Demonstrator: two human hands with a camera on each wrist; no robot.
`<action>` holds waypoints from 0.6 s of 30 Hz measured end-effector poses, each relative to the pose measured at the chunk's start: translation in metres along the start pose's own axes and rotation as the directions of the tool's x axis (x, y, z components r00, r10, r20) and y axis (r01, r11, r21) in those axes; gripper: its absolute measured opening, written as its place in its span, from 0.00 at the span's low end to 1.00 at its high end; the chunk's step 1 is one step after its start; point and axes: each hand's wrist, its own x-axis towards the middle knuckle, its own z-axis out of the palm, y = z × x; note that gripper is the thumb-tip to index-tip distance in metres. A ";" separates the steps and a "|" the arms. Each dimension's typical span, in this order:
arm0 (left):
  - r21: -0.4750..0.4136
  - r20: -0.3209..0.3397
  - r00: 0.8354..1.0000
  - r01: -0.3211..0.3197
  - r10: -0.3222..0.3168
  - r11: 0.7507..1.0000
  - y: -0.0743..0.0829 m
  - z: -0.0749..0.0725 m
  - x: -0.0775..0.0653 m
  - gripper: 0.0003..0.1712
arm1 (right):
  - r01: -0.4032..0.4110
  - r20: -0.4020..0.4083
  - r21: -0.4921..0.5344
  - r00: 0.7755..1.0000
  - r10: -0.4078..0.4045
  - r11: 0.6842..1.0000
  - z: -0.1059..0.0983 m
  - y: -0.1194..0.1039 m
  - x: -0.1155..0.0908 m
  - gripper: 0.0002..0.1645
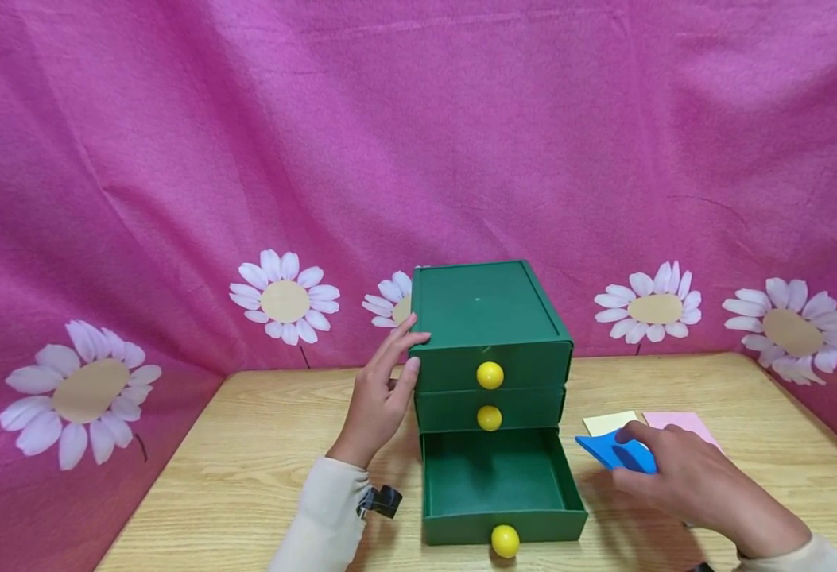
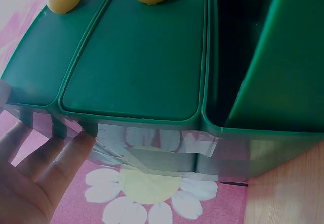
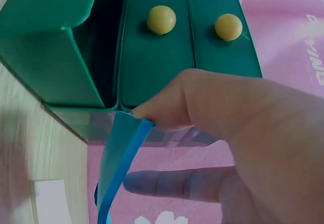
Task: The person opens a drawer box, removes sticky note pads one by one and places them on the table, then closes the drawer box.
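Note:
A green three-drawer unit point(image 1: 482, 306) with round yellow knobs stands on the table. Its bottom drawer point(image 1: 493, 486) is pulled out, and nothing shows inside it; the upper two are closed. My left hand point(image 1: 381, 409) rests against the unit's left side, fingers extended, with the fingertips at the upper edge. To the right of the open drawer, my right hand point(image 1: 707, 485) pinches a blue sticky-note pad point(image 1: 604, 450) between thumb and fingers. In the right wrist view the blue pad point(image 3: 119, 155) hangs tilted from the grip, beside the unit.
Behind the right hand lie a pale yellow sticky-note pad point(image 1: 607, 421) and a pink one point(image 1: 676, 421), the latter partly covered by the hand. A magenta cloth with daisies point(image 1: 418, 159) surrounds the wooden table point(image 1: 261, 453) at the back and sides.

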 end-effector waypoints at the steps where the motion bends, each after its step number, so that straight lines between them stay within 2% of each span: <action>1: 0.002 -0.001 1.000 -0.001 0.001 1.000 -0.004 0.001 -0.001 0.19 | -0.009 0.003 -0.002 1.000 0.009 1.000 0.000 0.000 0.001 0.37; 5: 0.010 0.006 1.000 0.002 -0.002 1.000 -0.023 0.004 -0.003 0.20 | -0.049 0.024 -0.012 0.999 0.049 0.999 0.002 0.001 0.004 0.39; 8: 0.005 0.012 1.000 -0.005 0.005 1.000 -0.030 0.005 -0.004 0.20 | -0.073 0.030 -0.019 0.997 0.074 0.997 0.005 0.001 0.005 0.41; 13: -0.007 0.013 1.000 -0.013 0.013 1.000 -0.031 0.004 -0.003 0.20 | -0.095 0.045 -0.025 0.994 0.096 0.995 0.012 0.004 0.007 0.43; 18: 0.000 0.016 1.000 -0.011 0.011 1.000 -0.031 0.005 -0.003 0.20 | -0.079 0.038 -0.030 0.996 0.080 0.996 0.020 0.007 0.007 0.40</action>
